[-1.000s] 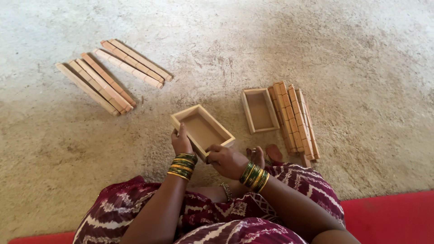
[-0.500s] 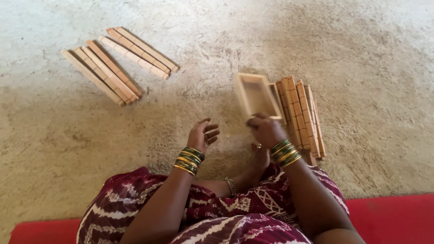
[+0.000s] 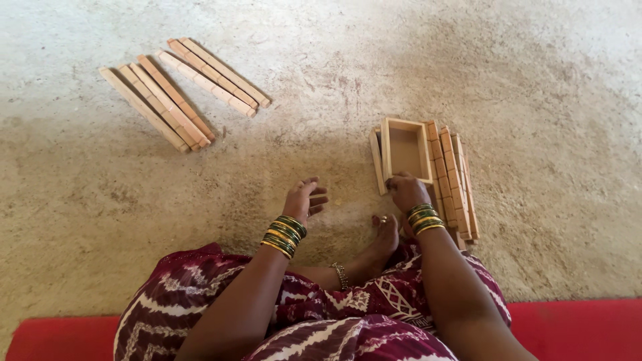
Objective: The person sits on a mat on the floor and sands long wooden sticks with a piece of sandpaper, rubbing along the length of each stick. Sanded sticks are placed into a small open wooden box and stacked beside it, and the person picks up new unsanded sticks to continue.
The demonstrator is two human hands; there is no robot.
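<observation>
Rough, pale concrete floor (image 3: 334, 100) fills the view, speckled and worn, with a red mat (image 3: 575, 327) running along the near edge where the person sits cross-legged in a maroon patterned garment (image 3: 314, 314). One bare foot (image 3: 381, 244) with a toe ring pokes out between the knees, an anklet around the ankle.

The right hand (image 3: 406, 192) rests on the near end of a small open wooden box (image 3: 405, 148), fingers curled over its lower rim and gripping it. The box sits on top of another like it, whose edge shows at the left, just beside a row of wooden sticks (image 3: 455, 180) lying lengthwise along its right side, touching or nearly touching it. Green and gold bangles (image 3: 422, 219) circle the right wrist.

The left hand (image 3: 304, 198) hovers just above the floor, empty, fingers loosely spread and slightly bent, well apart from the box. It wears matching bangles too.

Farther off, toward the upper left, two more groups of long wooden sticks lie on the floor at a slant: a larger bunch (image 3: 157, 107) and a smaller bunch (image 3: 214, 75) just beside it, both well apart from the hands.
</observation>
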